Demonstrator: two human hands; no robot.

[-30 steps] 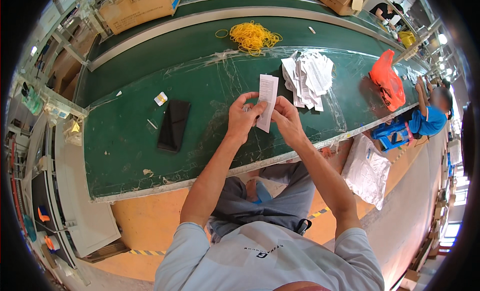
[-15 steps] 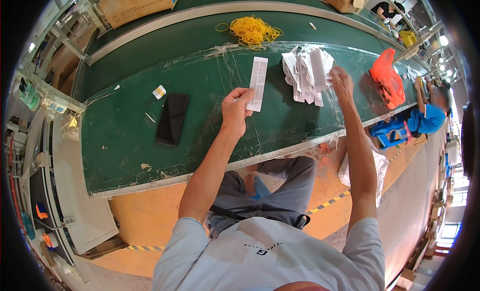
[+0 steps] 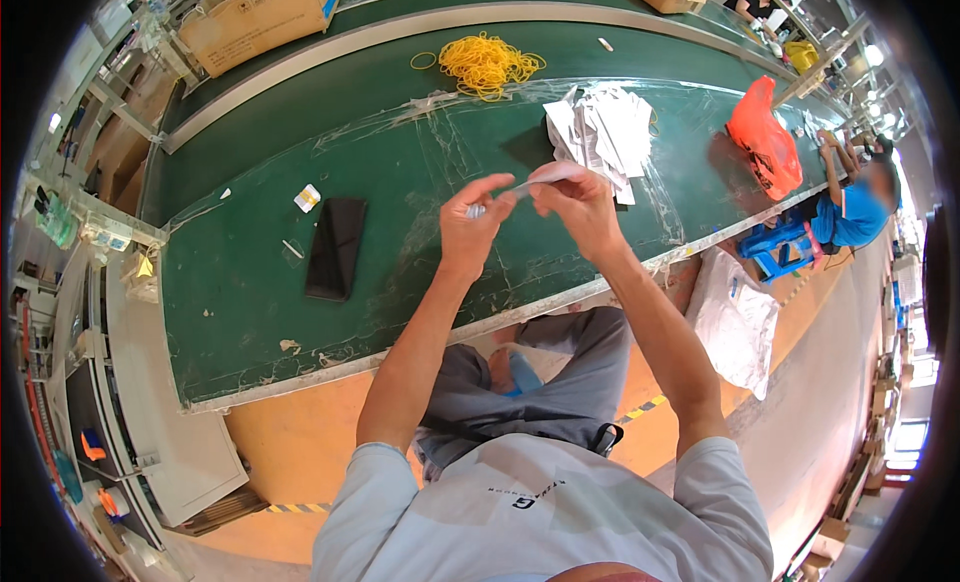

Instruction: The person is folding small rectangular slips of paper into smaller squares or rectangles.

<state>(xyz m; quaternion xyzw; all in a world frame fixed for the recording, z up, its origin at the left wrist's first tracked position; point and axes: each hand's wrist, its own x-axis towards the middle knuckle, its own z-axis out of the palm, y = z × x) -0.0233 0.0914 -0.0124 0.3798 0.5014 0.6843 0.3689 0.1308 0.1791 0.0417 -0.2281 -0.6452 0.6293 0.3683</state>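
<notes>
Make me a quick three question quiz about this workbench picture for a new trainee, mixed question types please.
1. True or false: both hands grip the same white paper strip.
2. Which thing lies on the green table to the left of the left hand?
A. a black phone
B. a red mug
C. a pair of scissors
3. Fill in: the heap of yellow rubber bands lies on the far side of the table, and the pile of white paper slips lies just beyond the ______ hand.

Key: 1 true; 2 A; 3 right.
</notes>
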